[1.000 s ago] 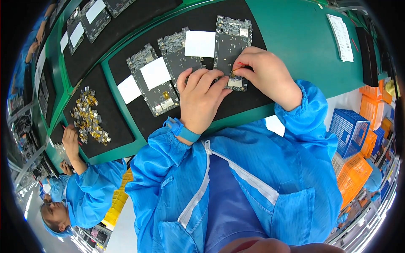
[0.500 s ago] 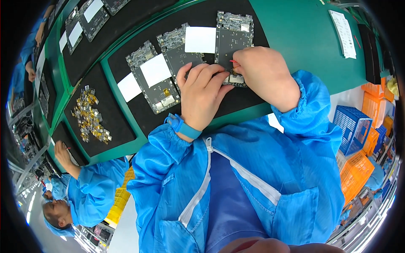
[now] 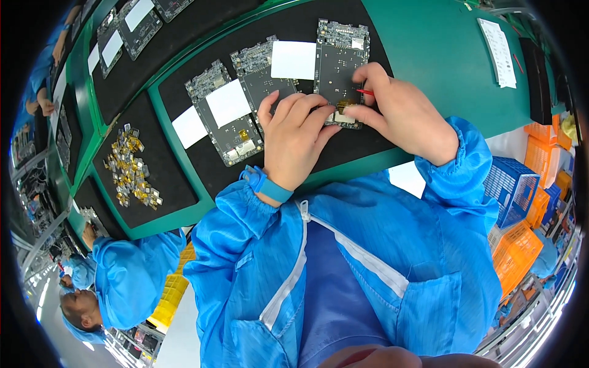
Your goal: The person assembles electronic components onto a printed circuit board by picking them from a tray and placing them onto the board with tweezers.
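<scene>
— Where's the circuit board [image 3: 342,61]?
— Up at one o'clock, flat on the black mat [image 3: 346,144]! Left hand [image 3: 293,136] at its eight o'clock edge, fingers bunched narrow; whether they pinch anything, I can't tell.
— And the right hand [image 3: 402,113]?
— In from four o'clock, thumb and forefinger spread wide, thumb by the gold strip [image 3: 347,103]. A thin red thing [image 3: 366,92] pokes out between; can't tell how it's gripped!
— Anything at nine?
— A pile of gold-and-silver parts [image 3: 130,168]!
</scene>
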Motion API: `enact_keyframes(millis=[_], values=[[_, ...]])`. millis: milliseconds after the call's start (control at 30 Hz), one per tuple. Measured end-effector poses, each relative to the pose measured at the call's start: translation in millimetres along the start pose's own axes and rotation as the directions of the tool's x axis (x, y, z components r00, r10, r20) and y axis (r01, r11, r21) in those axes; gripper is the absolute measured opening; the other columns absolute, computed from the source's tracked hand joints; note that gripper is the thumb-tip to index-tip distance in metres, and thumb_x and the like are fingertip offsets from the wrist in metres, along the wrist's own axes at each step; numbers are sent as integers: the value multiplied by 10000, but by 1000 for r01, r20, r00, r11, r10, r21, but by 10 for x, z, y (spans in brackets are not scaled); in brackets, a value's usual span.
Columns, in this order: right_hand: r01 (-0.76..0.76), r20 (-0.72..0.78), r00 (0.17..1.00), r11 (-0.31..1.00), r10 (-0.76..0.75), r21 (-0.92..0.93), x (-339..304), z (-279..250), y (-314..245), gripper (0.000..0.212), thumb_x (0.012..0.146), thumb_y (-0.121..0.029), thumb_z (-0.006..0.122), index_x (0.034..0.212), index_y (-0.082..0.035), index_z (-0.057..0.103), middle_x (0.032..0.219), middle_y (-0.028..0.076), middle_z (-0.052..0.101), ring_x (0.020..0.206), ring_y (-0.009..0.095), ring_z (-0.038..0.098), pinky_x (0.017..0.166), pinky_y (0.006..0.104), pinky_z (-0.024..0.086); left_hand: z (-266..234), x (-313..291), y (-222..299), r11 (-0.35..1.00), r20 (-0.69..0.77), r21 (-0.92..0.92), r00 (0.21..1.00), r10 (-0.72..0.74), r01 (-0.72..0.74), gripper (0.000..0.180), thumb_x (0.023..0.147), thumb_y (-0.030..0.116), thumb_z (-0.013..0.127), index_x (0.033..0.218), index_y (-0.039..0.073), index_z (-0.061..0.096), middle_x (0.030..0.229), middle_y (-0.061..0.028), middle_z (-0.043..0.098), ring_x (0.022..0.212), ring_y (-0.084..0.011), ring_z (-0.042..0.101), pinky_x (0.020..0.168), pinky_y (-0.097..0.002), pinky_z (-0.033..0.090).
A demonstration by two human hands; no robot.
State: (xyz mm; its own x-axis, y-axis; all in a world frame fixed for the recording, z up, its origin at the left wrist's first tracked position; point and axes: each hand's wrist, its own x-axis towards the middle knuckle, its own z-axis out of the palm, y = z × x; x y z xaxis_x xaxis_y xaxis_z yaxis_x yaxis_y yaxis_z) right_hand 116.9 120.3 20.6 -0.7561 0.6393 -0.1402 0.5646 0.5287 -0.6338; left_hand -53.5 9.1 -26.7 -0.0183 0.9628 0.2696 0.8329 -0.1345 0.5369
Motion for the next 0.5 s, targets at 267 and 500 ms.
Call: enact_keyframes(millis=[267, 500], values=[[230, -118, 960, 955, -254, -189, -110, 92, 97, 153, 820, -20, 578, 973, -19, 573, 898, 153, 606, 872, 341, 603, 734, 415, 507, 32, 8, -1, 999, -1, -33, 1000, 28, -28, 259, 699, 181, 798, 930, 124, 694, 1025, 24, 630, 1034, -177, 567, 1050, -443, 268], [177, -42, 980, 945, -196, -276, -100, 63, 45, 182, 752, -8, 577, 928, -18, 623, 920, 124, 615, 889, 291, 612, 743, 379, 523, 59, 6, 0, 999, -23, -48, 999, 22, -23, 248, 698, 190, 799, 916, 127, 699, 1007, 28, 628, 1039, -174, 566, 1056, -451, 256]])
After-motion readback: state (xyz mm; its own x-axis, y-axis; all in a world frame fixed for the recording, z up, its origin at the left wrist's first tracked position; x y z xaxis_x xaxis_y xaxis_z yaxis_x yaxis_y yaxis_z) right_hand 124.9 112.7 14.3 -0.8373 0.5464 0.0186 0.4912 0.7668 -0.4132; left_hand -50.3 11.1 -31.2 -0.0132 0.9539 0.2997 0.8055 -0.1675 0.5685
